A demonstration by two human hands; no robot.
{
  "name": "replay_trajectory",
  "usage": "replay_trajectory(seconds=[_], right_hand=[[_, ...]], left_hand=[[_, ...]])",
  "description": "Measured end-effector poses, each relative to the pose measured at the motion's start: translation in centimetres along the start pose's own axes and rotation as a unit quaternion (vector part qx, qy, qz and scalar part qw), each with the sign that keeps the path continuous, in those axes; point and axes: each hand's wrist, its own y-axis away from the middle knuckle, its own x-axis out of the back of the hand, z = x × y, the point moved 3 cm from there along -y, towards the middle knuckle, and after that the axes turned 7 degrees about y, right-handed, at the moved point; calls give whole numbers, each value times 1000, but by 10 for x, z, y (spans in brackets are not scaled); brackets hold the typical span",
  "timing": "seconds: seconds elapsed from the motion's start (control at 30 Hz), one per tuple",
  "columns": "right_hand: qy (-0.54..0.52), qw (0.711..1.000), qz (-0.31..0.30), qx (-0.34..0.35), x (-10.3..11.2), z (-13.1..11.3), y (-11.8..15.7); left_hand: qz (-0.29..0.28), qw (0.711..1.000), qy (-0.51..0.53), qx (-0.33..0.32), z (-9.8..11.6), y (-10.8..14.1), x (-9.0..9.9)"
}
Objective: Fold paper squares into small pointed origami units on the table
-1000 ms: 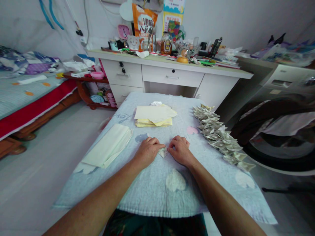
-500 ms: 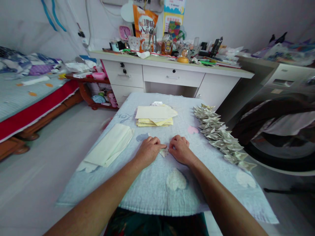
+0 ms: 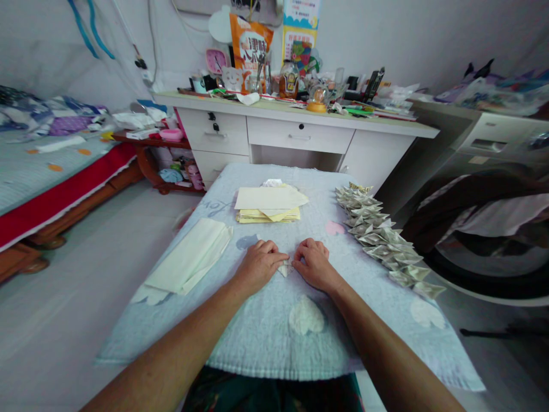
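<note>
A small folded piece of paper lies on the cloth-covered table between my two hands, partly hidden by the fingers. My left hand presses on its left side, fingers curled and the index finger reaching onto the paper. On the right, my right hand has its fingers bent together at the paper's other edge. Beyond the hands sits a stack of cream and yellow paper sheets. To the left lies a pile of pale folded paper. A long row of pointed folded paper pieces runs along the right side.
The table wears a blue-grey patterned cloth. Behind it stands a white desk crowded with a jar, an orange bag and clutter. A washing machine is at right, a bed at left.
Both hands stay at the small paper with only slight finger movement. The whole view has shifted a little; the stacks and the row look unchanged.
</note>
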Motion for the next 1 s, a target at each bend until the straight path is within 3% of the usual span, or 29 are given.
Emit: replay_trajectory(seconds=[0.13,0.3,0.43,0.67,0.87,1.0], right_hand=[[9,1000,-7,8,1,-1,2],[14,1000,-7,4,2,-2,2],[10,1000,6,2,2,-2,4],[-13,999,23,40,6,-3,7],[-68,994,37,75,11,-7,7],[-111,989,38,95,13,-10,7]], left_hand=[[2,999,34,20,0,-5,1],[45,994,-2,96,0,-5,4],[27,991,-10,129,2,-5,4],[10,989,110,98,11,-5,6],[96,971,195,99,7,2,13],[90,972,197,86,5,3,17]])
